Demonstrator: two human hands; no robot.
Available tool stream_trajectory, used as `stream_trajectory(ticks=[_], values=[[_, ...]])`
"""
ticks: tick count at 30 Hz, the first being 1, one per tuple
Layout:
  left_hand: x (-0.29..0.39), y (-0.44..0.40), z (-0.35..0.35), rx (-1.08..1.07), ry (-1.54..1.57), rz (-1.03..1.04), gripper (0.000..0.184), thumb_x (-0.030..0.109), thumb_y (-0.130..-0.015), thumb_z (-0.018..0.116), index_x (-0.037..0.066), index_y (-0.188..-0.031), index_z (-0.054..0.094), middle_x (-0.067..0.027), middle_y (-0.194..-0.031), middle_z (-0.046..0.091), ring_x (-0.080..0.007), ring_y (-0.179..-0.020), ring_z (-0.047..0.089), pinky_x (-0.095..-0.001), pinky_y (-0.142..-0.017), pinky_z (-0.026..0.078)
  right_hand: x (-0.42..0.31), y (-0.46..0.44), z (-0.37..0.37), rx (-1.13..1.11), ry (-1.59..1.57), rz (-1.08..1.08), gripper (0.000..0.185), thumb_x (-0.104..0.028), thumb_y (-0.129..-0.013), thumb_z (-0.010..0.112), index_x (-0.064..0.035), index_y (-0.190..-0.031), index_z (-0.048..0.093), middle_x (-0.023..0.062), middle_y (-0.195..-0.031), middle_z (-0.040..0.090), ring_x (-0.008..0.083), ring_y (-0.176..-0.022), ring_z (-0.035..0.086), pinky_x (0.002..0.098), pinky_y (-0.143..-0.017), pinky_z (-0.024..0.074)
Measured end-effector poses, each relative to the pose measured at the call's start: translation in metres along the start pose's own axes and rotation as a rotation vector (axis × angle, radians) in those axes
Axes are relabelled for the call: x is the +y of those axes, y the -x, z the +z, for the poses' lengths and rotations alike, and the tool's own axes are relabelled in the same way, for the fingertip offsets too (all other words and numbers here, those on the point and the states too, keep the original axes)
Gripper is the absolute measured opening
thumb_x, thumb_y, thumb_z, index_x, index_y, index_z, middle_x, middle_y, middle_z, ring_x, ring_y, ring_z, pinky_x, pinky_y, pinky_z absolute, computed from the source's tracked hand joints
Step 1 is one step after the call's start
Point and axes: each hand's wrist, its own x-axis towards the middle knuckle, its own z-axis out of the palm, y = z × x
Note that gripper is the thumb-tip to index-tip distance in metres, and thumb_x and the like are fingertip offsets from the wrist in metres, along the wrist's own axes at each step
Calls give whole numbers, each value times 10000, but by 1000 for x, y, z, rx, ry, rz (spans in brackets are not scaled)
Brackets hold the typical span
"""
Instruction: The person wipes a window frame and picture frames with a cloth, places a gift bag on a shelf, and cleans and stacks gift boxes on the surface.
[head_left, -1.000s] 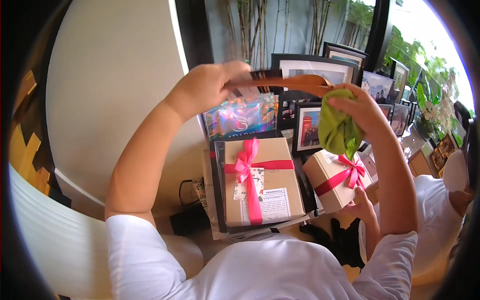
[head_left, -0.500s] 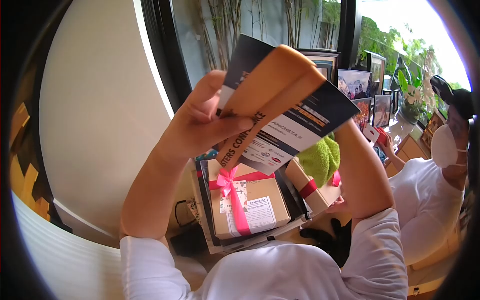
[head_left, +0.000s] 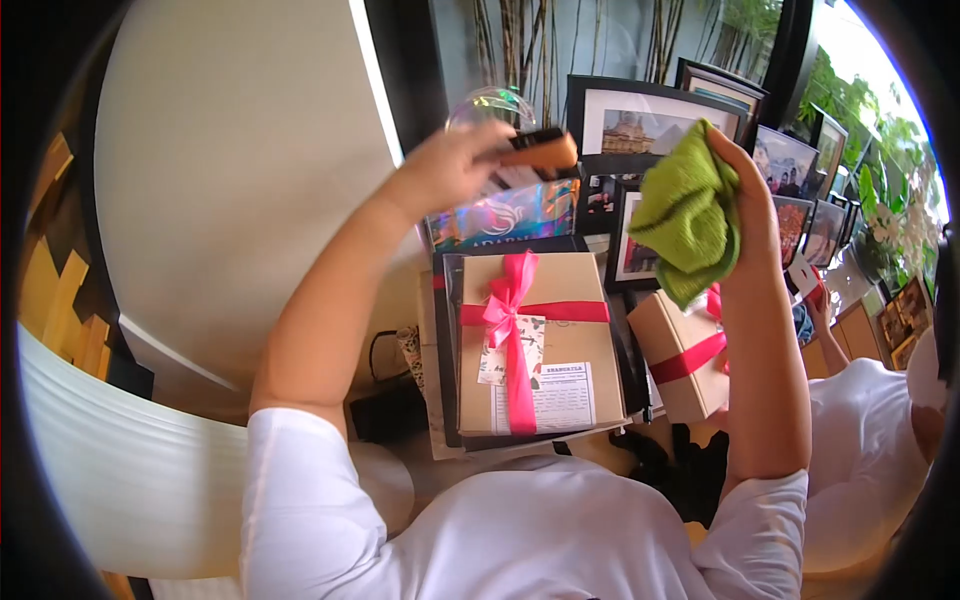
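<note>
My left hand is raised over the back of the stacked boxes, closed on a conference card with an orange strap, smeared by motion. Just beneath it stands a shiny iridescent bag. A green cloth hangs bunched from my right hand, whose fingers are partly hidden behind it. Before me lies a brown gift box with a pink ribbon bow, a floral tag and a printed label. Below the cloth, a second ribboned box is tilted.
Picture frames stand along the window behind the boxes. At the right are white orchids and another person in a white shirt. A pale wall rises on the left.
My left hand has carried the card back and away, turning it edge-on. The cloth in my right hand has come up into view beside the frames. The camera view has shifted left.
</note>
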Motion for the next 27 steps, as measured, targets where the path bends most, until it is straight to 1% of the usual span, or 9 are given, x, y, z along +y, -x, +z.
stream_trajectory(ticks=[1,2,3,6,10,15,19,25,27], values=[[-10,7,16,-93,79,-125,348,83,-808,595,106,-1143,508,-176,-1040,603,-334,-925,600,-364,-744,485,1,6,1,-28,3,18,251,-256,-843,579,-13,-901,602,126,-848,649,239,-761,651,363,-705,548],[-14,11,27,-215,32,-195,352,95,-825,566,137,-1168,498,-177,-1036,611,-334,-936,599,-366,-777,478,2,10,4,60,-9,19,262,-269,-848,567,-15,-901,602,124,-833,649,241,-732,653,369,-689,553],[-43,20,55,-170,43,-95,384,91,-824,558,166,-1193,485,-179,-1028,610,-348,-933,594,-377,-791,471,2,16,9,41,-29,27,258,-267,-851,560,-18,-903,603,122,-822,648,237,-713,653,370,-675,555],[-57,22,82,-492,-147,-291,367,95,-833,518,149,-1193,474,-184,-982,612,-352,-904,592,-423,-769,464,-2,31,18,107,39,-47,230,-261,-877,522,-51,-943,591,89,-793,632,203,-666,643,337,-600,557],[-65,25,103,-505,-184,-323,350,108,-842,494,153,-1188,473,-187,-910,611,-363,-881,591,-430,-753,465,-14,44,11,29,86,-65,230,-260,-874,519,-51,-914,607,89,-773,641,195,-668,653,341,-618,561],[-74,30,125,-583,-175,-249,340,119,-839,504,128,-1177,474,-194,-900,604,-372,-905,580,-430,-766,459,-10,58,3,341,187,-209,232,-262,-907,470,-75,-994,577,91,-847,638,180,-640,612,295,-423,542],[-93,55,147,-499,-40,-107,394,124,-814,553,109,-1197,458,-196,-951,608,-366,-918,580,-436,-760,461,-8,61,1,430,174,-235,233,-266,-907,470,-77,-991,579,93,-848,638,179,-628,608,300,-434,544],[-65,52,127,-549,-110,-312,429,126,-809,570,115,-1227,478,-169,-1018,613,-343,-894,594,-420,-774,473,-9,66,4,465,216,-217,253,-278,-909,469,-72,-1019,564,86,-845,634,174,-634,601,283,-489,550],[-66,61,131,-384,-15,-267,418,147,-816,573,116,-1224,492,-160,-1037,613,-336,-884,595,-408,-778,475,-12,69,-1,393,232,-198,260,-280,-908,471,-70,-1035,558,85,-847,632,172,-649,603,276,-505,551]])
